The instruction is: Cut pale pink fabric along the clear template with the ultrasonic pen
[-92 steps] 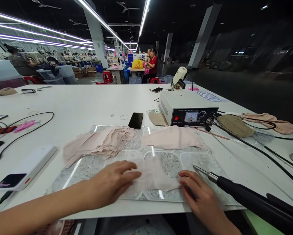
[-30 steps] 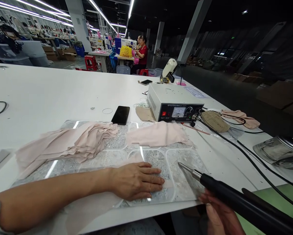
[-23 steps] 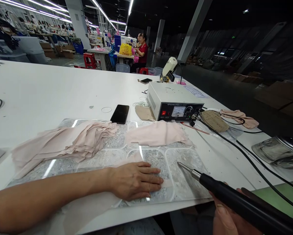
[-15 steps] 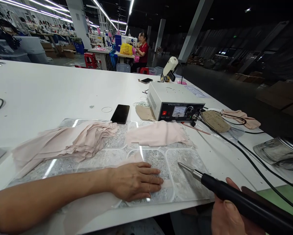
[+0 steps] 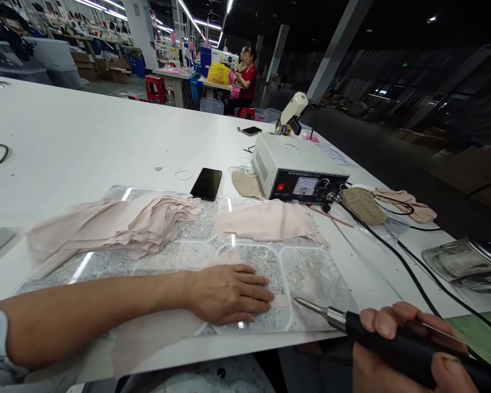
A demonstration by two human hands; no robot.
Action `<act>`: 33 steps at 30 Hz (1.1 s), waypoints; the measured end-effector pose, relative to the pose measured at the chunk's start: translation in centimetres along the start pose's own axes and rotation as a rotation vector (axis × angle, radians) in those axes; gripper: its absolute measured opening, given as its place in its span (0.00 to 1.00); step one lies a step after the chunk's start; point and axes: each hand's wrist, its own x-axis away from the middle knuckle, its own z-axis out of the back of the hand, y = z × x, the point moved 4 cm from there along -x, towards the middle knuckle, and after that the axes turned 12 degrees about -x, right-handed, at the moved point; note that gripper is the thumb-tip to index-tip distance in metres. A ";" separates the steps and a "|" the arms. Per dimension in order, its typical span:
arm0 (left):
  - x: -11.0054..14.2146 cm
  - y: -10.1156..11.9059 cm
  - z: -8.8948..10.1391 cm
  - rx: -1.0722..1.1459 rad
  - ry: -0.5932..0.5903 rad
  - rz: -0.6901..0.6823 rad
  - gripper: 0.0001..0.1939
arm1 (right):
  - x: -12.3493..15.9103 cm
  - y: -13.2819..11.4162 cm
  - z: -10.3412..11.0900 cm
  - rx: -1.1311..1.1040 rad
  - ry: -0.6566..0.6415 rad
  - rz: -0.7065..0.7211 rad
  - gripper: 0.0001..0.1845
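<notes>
My left hand [image 5: 231, 295] lies flat, palm down and fingers stretched, on a pale pink fabric piece [image 5: 151, 338] that drapes over the table's near edge. A narrow end of it shows past my fingertips. In my right hand [image 5: 378, 365] is a handheld tool [image 5: 358, 325] with a thick black handle and a pointed metal tip, resembling a soldering iron. Its tip points left, just right of my left fingertips, close above a clear grey-patterned mat [image 5: 319, 273]; contact cannot be made out. Beyond lie a layered fabric pile [image 5: 118, 224] and a smaller pink fabric piece [image 5: 265, 221].
A generator box [image 5: 302, 164] with a dial stands behind the mat, a black cable [image 5: 384, 245] running from it. Nearby are a phone [image 5: 206, 184], brown pattern pieces [image 5: 364, 206] and a glass jar [image 5: 458, 267] at right. A person in red [image 5: 247, 79] sits at a sewing machine.
The tool's tip has moved down and slightly left, nearer my left fingertips. My right fingers have shifted round the handle. My left hand stays flat on the fabric; the view has tilted slightly.
</notes>
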 end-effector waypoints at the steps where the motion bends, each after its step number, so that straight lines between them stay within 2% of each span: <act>1: 0.0 0.0 0.0 0.001 0.003 -0.002 0.18 | 0.4 -0.2 -0.1 0.004 -0.020 -0.047 0.10; 3: 0.0 0.0 0.1 0.005 0.016 -0.005 0.18 | 1.0 -0.3 -0.2 0.020 -0.053 -0.105 0.08; 7: 0.0 0.0 0.0 0.004 0.009 0.003 0.18 | 1.2 -0.1 -0.5 0.042 -0.080 -0.107 0.06; 18: -0.1 0.0 0.1 0.006 -0.035 0.018 0.19 | 1.1 0.3 -1.4 0.032 -0.038 -0.136 0.07; 25: 0.0 0.1 0.2 -0.007 0.021 -0.003 0.18 | 0.9 0.4 -1.1 0.029 -0.054 -0.133 0.07; 29: -0.1 0.1 0.2 0.003 0.049 -0.005 0.18 | 0.8 0.5 -1.0 0.020 -0.105 -0.137 0.06; 33: 0.0 0.0 0.1 0.029 0.025 0.018 0.18 | 0.8 0.3 -1.4 0.055 -0.156 -0.090 0.06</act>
